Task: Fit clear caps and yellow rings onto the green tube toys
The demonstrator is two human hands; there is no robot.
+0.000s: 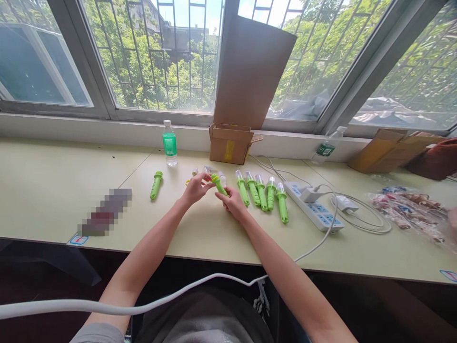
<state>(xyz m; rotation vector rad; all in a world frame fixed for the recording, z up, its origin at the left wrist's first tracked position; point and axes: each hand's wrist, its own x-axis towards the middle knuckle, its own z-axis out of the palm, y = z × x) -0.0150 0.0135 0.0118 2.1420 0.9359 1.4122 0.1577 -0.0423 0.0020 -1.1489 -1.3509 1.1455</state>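
Note:
Above the middle of the table, my right hand (233,202) is closed around the lower part of a green flashlight-like handle (219,185), which tilts up to the left. The fingers of my left hand (196,188) are closed at its ring-shaped top end; whether they pinch a smaller part there is hidden. Just behind my hands lie several small clear caps (222,177), partly covered by my fingers. To the right, several green handles with clear, silvery tops (261,193) lie in a row. A single green handle without a clear top (156,185) lies to the left.
A water bottle (170,144) and a small cardboard box (230,144) stand by the window. On the right are a power strip (314,208), coiled white cables and plastic-bagged items (410,207). A white cable (178,299) crosses in front of my body. A blurred dark object (105,212) lies left.

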